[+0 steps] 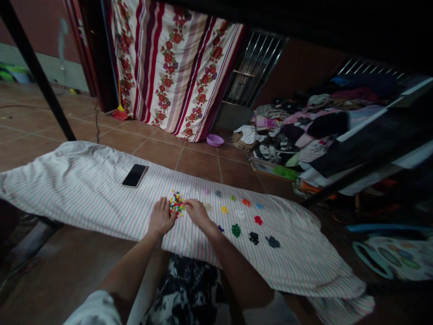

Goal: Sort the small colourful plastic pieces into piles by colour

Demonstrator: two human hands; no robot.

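The left hand (161, 217) lies flat beside multicoloured pieces (176, 202); right hand (197, 212) touches them, grip unclear.

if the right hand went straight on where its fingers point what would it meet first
Most likely the mixed pile of small coloured pieces, just in front of the right hand; whether the two already touch is hard to tell.
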